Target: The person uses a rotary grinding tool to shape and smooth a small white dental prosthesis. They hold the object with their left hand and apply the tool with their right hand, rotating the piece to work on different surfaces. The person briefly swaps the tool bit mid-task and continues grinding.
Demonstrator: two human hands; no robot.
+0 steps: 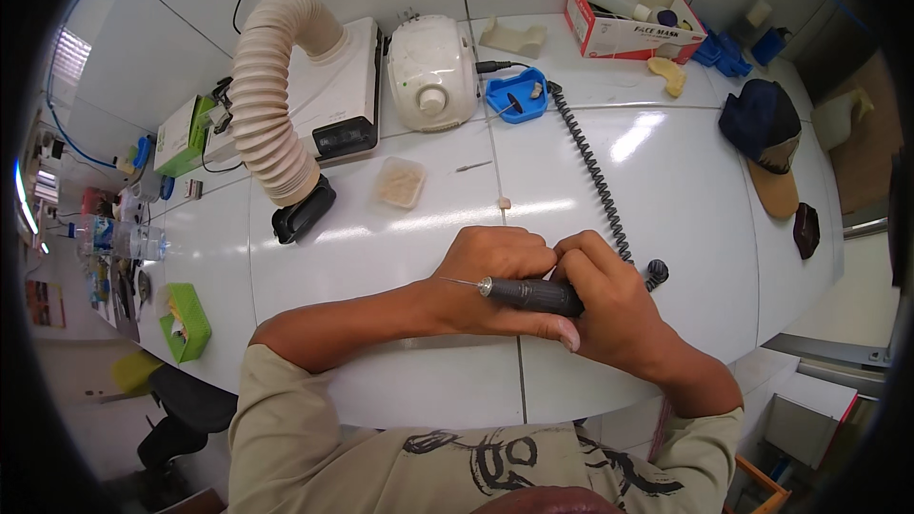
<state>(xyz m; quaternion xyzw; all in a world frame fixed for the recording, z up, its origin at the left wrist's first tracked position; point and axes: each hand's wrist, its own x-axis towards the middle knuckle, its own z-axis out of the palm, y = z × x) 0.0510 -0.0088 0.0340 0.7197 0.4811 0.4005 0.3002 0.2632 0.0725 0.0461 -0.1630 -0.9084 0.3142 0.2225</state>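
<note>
A black rotary handpiece point(535, 295) with a silver nose and a thin bur lies between my two hands, its tip pointing left. My right hand point(614, 300) is closed round its rear end. My left hand point(495, 271) is curled against its front part, thumb stretched out below it; some of its fingers are hidden. A black coiled cord point(595, 167) comes down behind my right hand. Just beyond the hands, a small pinkish tooth-like piece point(505, 203) rests on the white tiled table point(381, 381). Farther back lies a loose thin bur point(473, 167).
A ribbed suction hose point(271, 86) with a black nozzle point(305, 209) arches at the left. Behind are a white control unit point(433, 76), a blue tray point(517, 95) and a mask box point(633, 24). A clear container point(400, 183), green basket point(186, 324) and cap point(764, 138) also lie on the table.
</note>
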